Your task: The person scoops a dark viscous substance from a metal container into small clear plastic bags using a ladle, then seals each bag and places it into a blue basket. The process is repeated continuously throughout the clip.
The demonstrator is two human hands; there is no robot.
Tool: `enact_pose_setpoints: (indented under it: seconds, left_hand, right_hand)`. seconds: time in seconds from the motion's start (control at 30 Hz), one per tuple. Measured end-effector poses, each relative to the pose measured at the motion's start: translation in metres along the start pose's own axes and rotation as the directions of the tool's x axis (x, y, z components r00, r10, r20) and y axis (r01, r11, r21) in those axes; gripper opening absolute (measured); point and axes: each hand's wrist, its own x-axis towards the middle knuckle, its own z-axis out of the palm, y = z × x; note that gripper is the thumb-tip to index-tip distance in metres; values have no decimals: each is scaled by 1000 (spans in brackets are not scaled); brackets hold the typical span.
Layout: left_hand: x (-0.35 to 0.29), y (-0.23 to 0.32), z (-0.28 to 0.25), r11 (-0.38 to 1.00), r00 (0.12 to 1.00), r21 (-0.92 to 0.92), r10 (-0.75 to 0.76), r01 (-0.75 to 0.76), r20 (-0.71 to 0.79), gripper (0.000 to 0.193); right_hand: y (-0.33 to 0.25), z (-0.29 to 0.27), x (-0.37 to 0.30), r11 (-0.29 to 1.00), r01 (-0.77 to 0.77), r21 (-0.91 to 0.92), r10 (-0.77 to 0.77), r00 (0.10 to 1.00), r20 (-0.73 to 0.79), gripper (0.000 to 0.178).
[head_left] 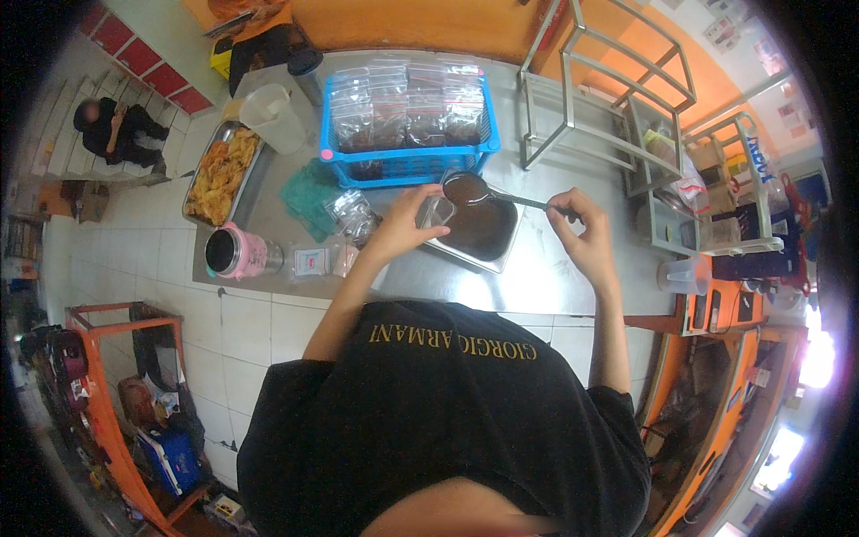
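My left hand (403, 222) is closed on a small clear plastic bag (438, 213), its mouth spread beside the ladle's bowl. In my right hand (583, 231) is the dark handle of a ladle (521, 202), pinched between the fingers. The ladle's bowl holds brown sauce and sits level with the bag, over the far left side of a metal pan (508, 254). More brown sauce (483, 234) fills the pan. Whether sauce is running into the bag cannot be made out. A stack of clear bags (352, 215) lies left of my left hand.
Behind the pan stands a blue basket (407, 172) of filled zip bags. To the left are a green plastic bag (309, 194), a tray of fried food (217, 185), a clear pitcher (273, 119) and a pink flask (253, 251). A metal rack (573, 116) stands right on the steel table (559, 286).
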Motion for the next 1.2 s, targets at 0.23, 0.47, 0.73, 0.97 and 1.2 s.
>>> enact_pose_setpoints:
  seconds: [0.23,0.47,0.73,0.97,1.2]
  left_hand:
    - [3,7,0,1000,1000,-28,-10,11,18,87]
    - [4,14,-3,999,1000,-33,-17,18,19,83]
    - [6,24,-8,993,998,-98,-66,65,-13,83]
    - [7,25,-8,994,996,-98,-57,51,-64,79]
    - [9,18,-3,991,991,-102,81,-91,-106,57]
  right_hand:
    - [-4,6,1,999,45,-20,-46,998,-33,10]
    - [0,7,4,979,176,-105,-183,981,-60,10]
    - [2,11,3,929,275,-248,-315,939,-141,15]
    - [7,14,3,917,284,-279,-337,927,-165,17]
    - [31,30,-3,983,-96,155,92,995,34,17]
